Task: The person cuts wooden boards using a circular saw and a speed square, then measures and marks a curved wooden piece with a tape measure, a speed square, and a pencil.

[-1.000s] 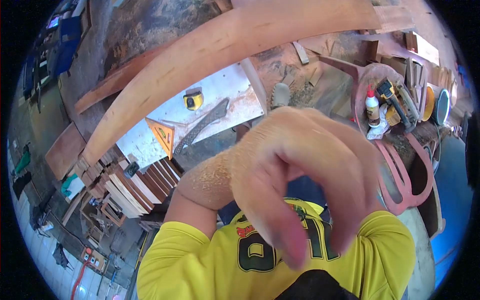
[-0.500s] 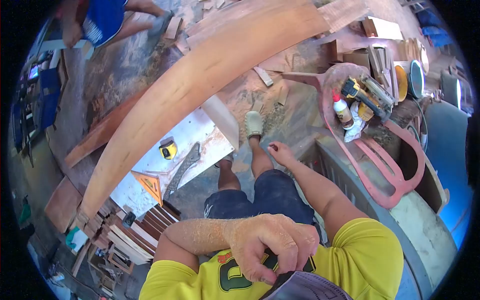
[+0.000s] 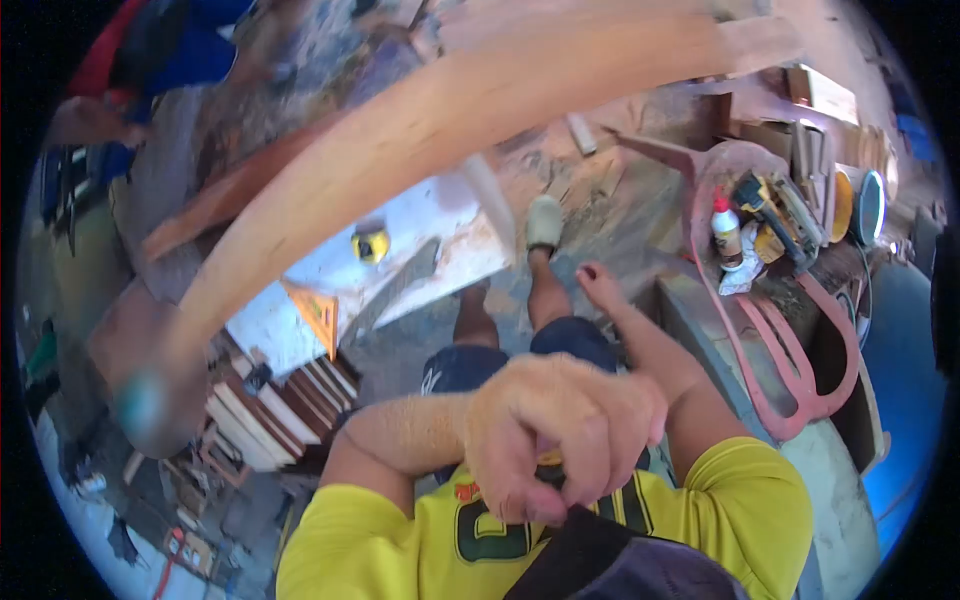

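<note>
My left hand (image 3: 565, 430), dusted with sawdust, is raised in front of my chest. Its thumb and fingers pinch the edge of a dark face mask (image 3: 630, 560), drawn out below the camera. My right hand (image 3: 600, 287) hangs low beside my right leg, fingers loosely curled and apart, nothing seen in it. Left of it, a white board (image 3: 455, 265) carries a yellow tape measure (image 3: 371, 243), an orange triangular square (image 3: 315, 315) and a long dark grey tool (image 3: 400, 288), blurred by motion.
A long curved wooden plank (image 3: 430, 120) spans the view. At right, a pink chair frame (image 3: 775, 365) bears a red-capped bottle (image 3: 727, 235) and a yellow-black power tool (image 3: 775, 215). Stacked wood strips (image 3: 270, 410) stand at lower left. Another person (image 3: 190, 50) is blurred at upper left.
My view has shifted, so the board, plank and chair frame appear further right. The left hand keeps its pinch, and more of the mask shows. The other person at upper left has changed position.
</note>
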Demonstrator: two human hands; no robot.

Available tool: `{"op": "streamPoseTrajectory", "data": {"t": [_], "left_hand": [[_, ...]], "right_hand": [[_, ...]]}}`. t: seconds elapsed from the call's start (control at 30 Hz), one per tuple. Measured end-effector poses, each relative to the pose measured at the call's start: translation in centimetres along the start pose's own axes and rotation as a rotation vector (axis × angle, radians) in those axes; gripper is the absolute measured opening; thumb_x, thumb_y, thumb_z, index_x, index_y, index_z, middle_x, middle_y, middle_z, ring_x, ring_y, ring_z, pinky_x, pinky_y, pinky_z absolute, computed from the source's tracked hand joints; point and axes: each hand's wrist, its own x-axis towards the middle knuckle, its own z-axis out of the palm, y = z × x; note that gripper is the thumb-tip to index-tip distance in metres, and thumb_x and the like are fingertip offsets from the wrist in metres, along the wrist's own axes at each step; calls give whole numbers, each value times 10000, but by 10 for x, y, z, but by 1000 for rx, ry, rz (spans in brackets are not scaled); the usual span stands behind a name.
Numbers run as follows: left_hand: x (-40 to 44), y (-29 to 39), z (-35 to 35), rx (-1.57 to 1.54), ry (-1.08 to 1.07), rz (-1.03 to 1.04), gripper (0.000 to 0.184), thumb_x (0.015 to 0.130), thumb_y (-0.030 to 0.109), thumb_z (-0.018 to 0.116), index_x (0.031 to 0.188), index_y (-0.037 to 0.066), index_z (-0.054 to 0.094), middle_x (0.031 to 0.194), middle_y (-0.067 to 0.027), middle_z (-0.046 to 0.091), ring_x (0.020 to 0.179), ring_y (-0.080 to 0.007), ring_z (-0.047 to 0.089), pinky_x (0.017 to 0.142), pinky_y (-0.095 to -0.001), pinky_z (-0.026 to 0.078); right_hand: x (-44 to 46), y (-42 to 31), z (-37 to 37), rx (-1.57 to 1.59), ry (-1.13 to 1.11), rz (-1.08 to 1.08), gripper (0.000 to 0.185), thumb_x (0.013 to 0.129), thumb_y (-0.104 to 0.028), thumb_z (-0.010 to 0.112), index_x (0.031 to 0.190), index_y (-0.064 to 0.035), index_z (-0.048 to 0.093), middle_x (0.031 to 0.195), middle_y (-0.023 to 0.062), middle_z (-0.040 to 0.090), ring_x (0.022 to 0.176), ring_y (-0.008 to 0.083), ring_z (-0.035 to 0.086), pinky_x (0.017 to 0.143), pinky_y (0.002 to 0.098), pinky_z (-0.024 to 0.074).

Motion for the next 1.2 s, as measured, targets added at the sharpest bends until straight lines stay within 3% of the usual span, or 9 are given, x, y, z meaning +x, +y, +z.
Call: {"op": "streamPoseTrajectory", "data": {"t": [0.17, 0.53, 0.63, 0.8, 0.87, 0.93, 1.13, 1.17, 1.2], "left_hand": [[-17, 41, 9, 85, 173, 159, 162, 765, 185, 737, 794, 51, 649, 765, -40, 614, 661, -208, 579, 677, -318, 454], [-102, 139, 27, 281, 324, 345, 225, 825, 261, 705, 908, 64, 633, 925, -91, 614, 844, -208, 585, 851, -347, 442], [-154, 180, 7, 547, 447, 324, 245, 842, 282, 696, 939, 68, 628, 969, -105, 613, 894, -208, 587, 899, -355, 439], [-375, 217, -133, 1718, 1441, -286, 415, 745, 166, 758, 1093, 34, 575, 1130, -129, 571, 1080, -282, 536, 937, -372, 428], [-457, 229, -148, 2122, 1415, -628, 618, 682, 312, 807, 1177, 48, 545, 1296, -204, 499, 1190, -394, 448, 1021, -452, 369], [-499, 230, -157, 2163, 1498, -1016, 723, 656, 337, 820, 1243, 47, 513, 1332, -240, 458, 1237, -434, 406, 1043, -468, 357], [-543, 243, -175, 1889, 1243, -1405, 949, 693, 364, 781, 1446, 127, 255, 1382, -235, 400, 1314, -432, 341, 1057, -498, 353], [-537, 245, -178, 1576, 1310, -1051, 971, 726, 283, 757, 1477, 165, 154, 1429, -202, 348, 1346, -406, 307, 1070, -498, 342], [-520, 249, -188, 1601, 1281, -1043, 971, 726, 283, 757, 1477, 165, 154, 1429, -202, 348, 1346, -406, 307, 1070, -498, 342]], "right_hand": [[12, -19, 11, -37, -90, -39, 397, 880, -391, 584, 1056, -42, 651, 985, 171, 674, 934, 290, 650, 815, 378, 496], [-9, -105, 62, -187, -276, -141, 450, 893, -407, 572, 1056, 8, 637, 939, 180, 675, 850, 277, 652, 782, 379, 499], [54, -51, 97, -255, -239, -238, 496, 873, -431, 584, 1031, 37, 619, 959, 212, 664, 889, 334, 639, 801, 409, 487], [1, -128, 79, -510, -111, -138, 471, 861, -406, 620, 1081, 10, 619, 954, 207, 667, 908, 322, 646, 811, 388, 495], [-2, -140, 72, -448, -189, -80, 537, 848, -459, 595, 1122, 2, 598, 1037, 216, 649, 995, 352, 620, 875, 410, 478], [-6, -154, 66, -433, -157, -63, 531, 848, -450, 602, 1128, 1, 597, 1038, 214, 650, 992, 345, 623, 873, 406, 480], [-29, -143, 43, -324, -114, -49, 503, 848, -405, 629, 1148, -2, 595, 1051, 211, 647, 979, 313, 633, 865, 386, 487], [-25, -143, 34, -275, -123, -40, 506, 848, -407, 629, 1153, -5, 595, 1069, 207, 643, 988, 308, 631, 870, 386, 486], [-22, -141, 23, -224, -134, -31, 509, 848, -408, 630, 1159, -7, 595, 1088, 203, 639, 998, 303, 630, 874, 386, 485]]}}
